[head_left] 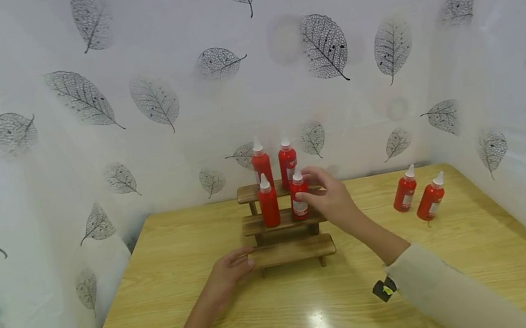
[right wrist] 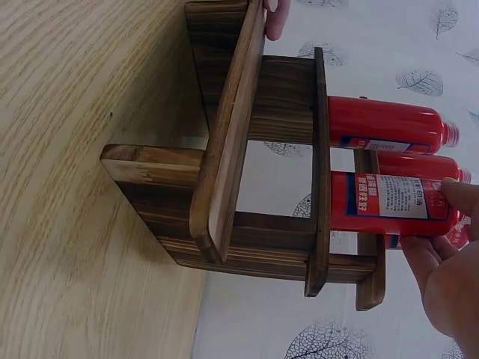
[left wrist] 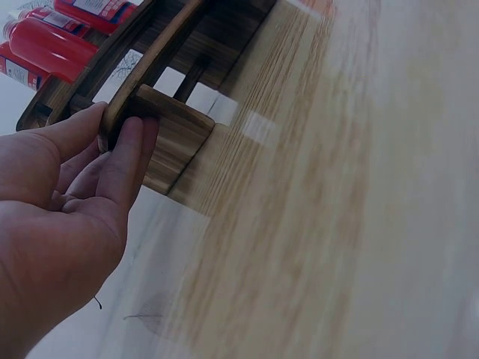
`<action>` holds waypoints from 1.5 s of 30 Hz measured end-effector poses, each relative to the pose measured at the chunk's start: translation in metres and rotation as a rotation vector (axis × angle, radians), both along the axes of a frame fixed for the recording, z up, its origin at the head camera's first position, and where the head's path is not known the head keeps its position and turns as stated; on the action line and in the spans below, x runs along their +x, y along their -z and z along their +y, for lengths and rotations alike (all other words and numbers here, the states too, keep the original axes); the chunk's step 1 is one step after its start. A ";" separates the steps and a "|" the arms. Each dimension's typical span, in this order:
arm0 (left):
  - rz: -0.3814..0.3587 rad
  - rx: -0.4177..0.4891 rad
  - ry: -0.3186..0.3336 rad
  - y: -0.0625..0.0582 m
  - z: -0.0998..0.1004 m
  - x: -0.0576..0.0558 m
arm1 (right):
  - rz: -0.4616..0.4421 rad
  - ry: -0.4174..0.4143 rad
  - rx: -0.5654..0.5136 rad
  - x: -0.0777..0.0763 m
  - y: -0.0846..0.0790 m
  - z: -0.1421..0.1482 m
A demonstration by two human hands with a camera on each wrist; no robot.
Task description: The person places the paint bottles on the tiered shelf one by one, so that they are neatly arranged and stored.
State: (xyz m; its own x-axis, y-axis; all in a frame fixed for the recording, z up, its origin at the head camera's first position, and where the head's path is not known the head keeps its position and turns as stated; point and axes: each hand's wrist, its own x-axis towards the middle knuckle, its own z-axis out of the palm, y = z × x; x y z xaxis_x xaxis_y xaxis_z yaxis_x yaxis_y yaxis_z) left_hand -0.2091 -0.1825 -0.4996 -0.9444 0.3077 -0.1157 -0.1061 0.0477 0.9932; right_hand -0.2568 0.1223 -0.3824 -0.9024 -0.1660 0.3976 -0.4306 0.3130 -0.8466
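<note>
A three-step wooden shelf stands on the table. My left hand pinches the left end of its lowest step between thumb and fingers, as the left wrist view shows. My right hand grips a red bottle with a white nozzle cap near its top; the bottle's base is at the middle step. Beside it on that step stands another red bottle. Two more, a left bottle and a right bottle, stand upright on the top step, partly hidden by those in front.
Two further red bottles, one nearer the wall and one nearer me, stand on the table at the right. A leaf-patterned white curtain hangs behind and along both sides of the wooden table.
</note>
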 end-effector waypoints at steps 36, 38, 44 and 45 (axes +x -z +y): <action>-0.006 0.007 0.008 -0.001 0.001 0.001 | 0.024 0.309 0.209 0.044 -0.003 0.131; -0.007 0.009 0.003 -0.001 0.000 0.001 | -0.001 0.358 0.213 0.050 -0.003 0.147; -0.002 0.007 -0.004 0.001 0.001 0.001 | -0.028 0.497 0.184 0.058 0.013 0.195; 0.000 0.007 -0.004 0.001 0.001 0.001 | -0.026 0.522 0.182 0.058 0.018 0.203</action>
State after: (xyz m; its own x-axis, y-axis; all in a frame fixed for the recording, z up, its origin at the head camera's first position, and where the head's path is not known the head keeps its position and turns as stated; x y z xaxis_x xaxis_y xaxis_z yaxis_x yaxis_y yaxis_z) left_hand -0.2081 -0.1813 -0.5002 -0.9456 0.3049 -0.1138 -0.1064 0.0407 0.9935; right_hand -0.1986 0.3250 -0.4000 -0.8925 0.2418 0.3806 -0.1587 0.6215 -0.7671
